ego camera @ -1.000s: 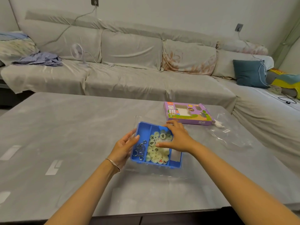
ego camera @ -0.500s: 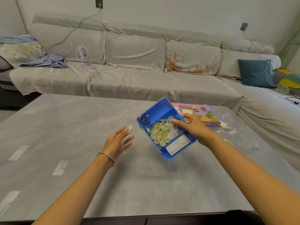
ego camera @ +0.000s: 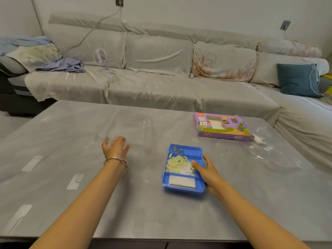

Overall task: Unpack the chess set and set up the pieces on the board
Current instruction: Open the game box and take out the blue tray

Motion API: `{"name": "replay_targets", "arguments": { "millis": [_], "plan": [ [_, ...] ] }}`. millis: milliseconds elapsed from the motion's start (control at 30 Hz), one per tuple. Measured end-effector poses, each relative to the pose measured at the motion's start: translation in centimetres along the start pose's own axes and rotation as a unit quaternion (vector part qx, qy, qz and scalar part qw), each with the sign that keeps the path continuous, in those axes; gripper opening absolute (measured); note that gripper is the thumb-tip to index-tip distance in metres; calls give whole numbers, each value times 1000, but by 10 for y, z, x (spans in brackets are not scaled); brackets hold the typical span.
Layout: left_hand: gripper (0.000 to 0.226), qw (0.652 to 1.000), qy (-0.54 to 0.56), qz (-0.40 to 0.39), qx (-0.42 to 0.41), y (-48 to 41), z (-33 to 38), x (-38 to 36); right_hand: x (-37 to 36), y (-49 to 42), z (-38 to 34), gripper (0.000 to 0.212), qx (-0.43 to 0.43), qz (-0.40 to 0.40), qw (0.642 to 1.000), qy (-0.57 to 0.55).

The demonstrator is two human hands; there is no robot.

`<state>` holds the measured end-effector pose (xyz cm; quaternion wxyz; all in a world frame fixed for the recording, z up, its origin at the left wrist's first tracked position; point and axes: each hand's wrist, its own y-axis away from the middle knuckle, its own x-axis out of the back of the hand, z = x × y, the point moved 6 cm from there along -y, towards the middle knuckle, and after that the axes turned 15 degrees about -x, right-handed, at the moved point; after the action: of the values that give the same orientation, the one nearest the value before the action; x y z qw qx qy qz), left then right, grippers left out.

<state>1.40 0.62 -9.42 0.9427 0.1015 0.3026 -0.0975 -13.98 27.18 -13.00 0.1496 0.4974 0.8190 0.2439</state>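
**Tray on the bench, right hand holding it**

At the far left of the frame a pile of clothes (ego camera: 61, 66) lies on the covered sofa (ego camera: 152, 87), and a small white fan (ego camera: 100, 56) stands a little to its right. Below them the grey bench (ego camera: 53, 141) fills the lower half of the picture.

Left of centre, the left hand (ego camera: 115, 147) is blurred. Its fingers are spread and loosely curved, and a thin bracelet (ego camera: 115, 159) sits on the wrist. Just above the fingertips lies a clear plastic cover (ego camera: 129, 124), faint against the bench top. Whether the hand touches or holds it cannot be told.

Right of centre, the blue tray (ego camera: 183, 190) sits flat on the bench. Its upper compartment holds metal rings (ego camera: 177, 150), and its middle one holds the pale round chess pieces (ego camera: 177, 163). Its lower compartment holds a folded white sheet (ego camera: 181, 181). The right hand (ego camera: 206, 172) grips the tray's right side, with the thumb hooked over the rim and the fingers along the outer wall. The two hands are well apart.

Further right and higher, the purple box (ego camera: 221, 128) lies flat on the bench, apart from the tray. A crumpled clear bag (ego camera: 274, 155) lies near the right edge. A blue cushion (ego camera: 296, 79) rests on the sofa at upper right.
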Motion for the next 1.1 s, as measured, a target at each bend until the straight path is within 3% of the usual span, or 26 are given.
{"name": "replay_targets", "arguments": {
  "millis": [167, 267, 400, 567, 667, 767, 900, 1100],
  "plan": [
    [67, 998, 24, -58, 26, 28, -17, -26, 1, -8, 7, 54, -7, 15, 998, 68],
    [66, 993, 43, -96, 43, 46, -30, -45, 9, -8, 3, 37, -9, 20, 992, 123],
    [64, 986, 68, -134, 71, 67, -51, -75, 27, -3, -17, 36, 44, 88, 972, 213],
    [57, 974, 71, -188, 107, 100, -87, -120, 38, 2, -48, 39, 34, -48, 997, -45],
    [42, 961, 56, -232, 138, 120, -113, -143, 68, -9, -63, 59, 83, -6, 994, -78],
    [29, 948, -22, -281, 150, 125, -134, -163, 112, -23, -81, 55, 114, 46, 986, -113],
    [19, 915, -178, -349, 91, 115, -163, -196, 169, -54, -106, 42, 150, 106, 977, -112],
    [52, 860, -338, -376, 72, 115, -225, -222, 211, -110, -99, 31, 125, 182, 975, -40]
  ]
}}
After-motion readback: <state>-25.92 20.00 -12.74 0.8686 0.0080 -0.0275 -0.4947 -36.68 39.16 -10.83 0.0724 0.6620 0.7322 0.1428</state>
